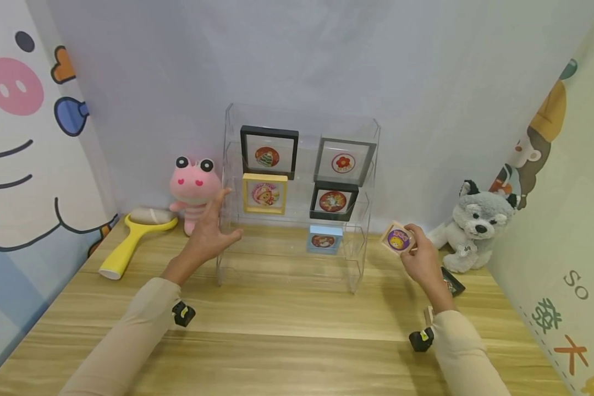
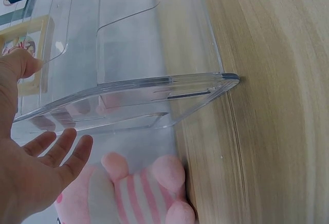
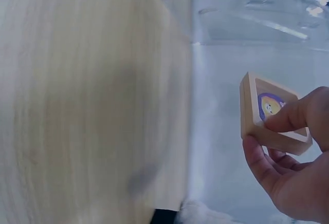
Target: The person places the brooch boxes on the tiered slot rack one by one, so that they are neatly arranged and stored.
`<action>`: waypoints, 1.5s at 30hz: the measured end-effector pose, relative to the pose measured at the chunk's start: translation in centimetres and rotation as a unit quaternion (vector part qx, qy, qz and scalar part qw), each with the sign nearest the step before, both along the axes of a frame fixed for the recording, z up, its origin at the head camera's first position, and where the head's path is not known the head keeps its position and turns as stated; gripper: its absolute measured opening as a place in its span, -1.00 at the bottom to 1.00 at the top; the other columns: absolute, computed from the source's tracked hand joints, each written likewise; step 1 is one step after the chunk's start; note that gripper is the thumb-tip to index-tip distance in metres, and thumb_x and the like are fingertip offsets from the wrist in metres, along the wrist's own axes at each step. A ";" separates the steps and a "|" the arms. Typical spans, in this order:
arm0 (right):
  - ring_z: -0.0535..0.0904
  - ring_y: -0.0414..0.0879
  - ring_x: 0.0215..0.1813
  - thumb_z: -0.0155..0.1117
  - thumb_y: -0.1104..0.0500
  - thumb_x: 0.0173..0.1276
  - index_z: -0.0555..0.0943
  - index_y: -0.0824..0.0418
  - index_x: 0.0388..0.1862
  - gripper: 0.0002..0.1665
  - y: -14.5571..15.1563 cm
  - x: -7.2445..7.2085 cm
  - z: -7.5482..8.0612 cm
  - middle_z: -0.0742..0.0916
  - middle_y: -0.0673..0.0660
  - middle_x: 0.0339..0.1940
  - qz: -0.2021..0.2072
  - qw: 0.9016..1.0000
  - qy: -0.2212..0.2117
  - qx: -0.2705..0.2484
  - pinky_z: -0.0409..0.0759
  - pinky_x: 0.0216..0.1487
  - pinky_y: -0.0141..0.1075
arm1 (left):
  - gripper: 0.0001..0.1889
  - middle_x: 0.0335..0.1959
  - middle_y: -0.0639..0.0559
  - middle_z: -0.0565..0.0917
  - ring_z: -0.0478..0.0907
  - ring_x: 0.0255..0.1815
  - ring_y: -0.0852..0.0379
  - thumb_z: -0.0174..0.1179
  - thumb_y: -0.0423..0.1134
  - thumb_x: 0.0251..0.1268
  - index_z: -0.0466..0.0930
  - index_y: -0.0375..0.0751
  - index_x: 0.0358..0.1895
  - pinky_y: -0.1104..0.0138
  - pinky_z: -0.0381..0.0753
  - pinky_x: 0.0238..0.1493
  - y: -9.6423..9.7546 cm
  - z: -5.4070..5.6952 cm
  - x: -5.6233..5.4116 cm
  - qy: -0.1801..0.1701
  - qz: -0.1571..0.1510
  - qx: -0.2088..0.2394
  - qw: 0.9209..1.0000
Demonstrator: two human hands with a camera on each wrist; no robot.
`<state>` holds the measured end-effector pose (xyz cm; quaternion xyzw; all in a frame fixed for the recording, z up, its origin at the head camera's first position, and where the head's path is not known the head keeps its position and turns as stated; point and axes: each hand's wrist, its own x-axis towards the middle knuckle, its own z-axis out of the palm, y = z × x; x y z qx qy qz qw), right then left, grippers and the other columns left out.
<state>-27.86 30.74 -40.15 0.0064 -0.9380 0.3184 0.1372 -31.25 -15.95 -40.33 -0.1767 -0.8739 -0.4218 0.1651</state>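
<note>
A clear acrylic tiered rack stands against the back curtain. Two dark-rimmed frames sit on its top tier, a yellow frame and a black frame below them, and a light blue frame on the bottom tier. My left hand is at the rack's left side, fingers spread around its edge; whether they touch it I cannot tell. To the right of the rack, my right hand pinches a small light-wood picture frame with a purple and yellow round picture, thumb on its front, raised off the table.
A pink plush toy sits left of the rack, beside a yellow-handled lint roller. On the right is a grey husky plush. A dark frame lies by it, partly behind my right wrist.
</note>
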 end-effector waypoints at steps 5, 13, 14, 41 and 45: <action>0.70 0.34 -0.10 0.04 0.39 0.23 0.31 0.20 0.45 -0.26 -0.5 1.0 1.5 0.65 0.39 -0.21 -0.038 0.998 0.040 -0.001 0.63 -0.32 -0.07 | -0.05 0.53 -0.31 0.17 0.23 0.46 -0.36 0.37 -0.33 0.12 -0.02 -0.04 0.54 -0.31 0.27 0.39 0.0 0.0 0.1 -0.004 0.000 0.001 1.000; 0.67 0.29 -0.10 0.01 0.42 0.30 0.34 0.20 0.45 -0.31 -1.8 2.7 3.6 0.61 0.42 0.02 -0.037 0.992 0.115 -0.025 0.64 -0.23 -0.08 | -0.05 0.52 -0.31 0.19 0.25 0.45 -0.36 0.38 -0.33 0.11 0.00 -0.06 0.54 -0.31 0.29 0.38 0.0 -0.1 0.0 0.004 -0.001 0.003 1.000; 0.67 0.29 -0.11 0.00 0.43 0.30 0.34 0.20 0.45 -0.31 -2.1 2.9 4.0 0.61 0.42 0.04 -0.032 0.991 0.124 -0.026 0.64 -0.22 -0.10 | -0.05 0.52 -0.30 0.19 0.26 0.45 -0.36 0.38 -0.34 0.10 0.00 -0.06 0.54 -0.30 0.29 0.38 0.0 -0.1 0.0 0.005 0.000 0.003 1.000; 0.56 0.05 -0.20 0.20 0.46 0.30 0.49 0.19 0.30 -0.42 -12.6 4.3 6.6 0.60 0.27 -0.16 0.172 0.957 0.231 0.039 0.69 -0.23 -0.16 | -0.06 0.51 -0.30 0.20 0.28 0.43 -0.35 0.38 -0.33 0.11 0.01 -0.06 0.53 -0.31 0.31 0.37 0.0 -0.3 -0.2 0.005 0.003 0.001 1.000; 0.53 0.04 -0.29 0.20 0.42 0.33 0.50 0.15 0.28 -0.46 -14.4 3.8 6.5 0.61 0.27 -0.15 0.196 0.950 0.232 0.068 0.57 -0.34 -0.20 | -0.06 0.52 -0.30 0.20 0.29 0.42 -0.35 0.38 -0.34 0.10 0.02 -0.04 0.53 -0.29 0.32 0.37 0.0 -0.2 -0.2 0.006 0.004 0.003 1.000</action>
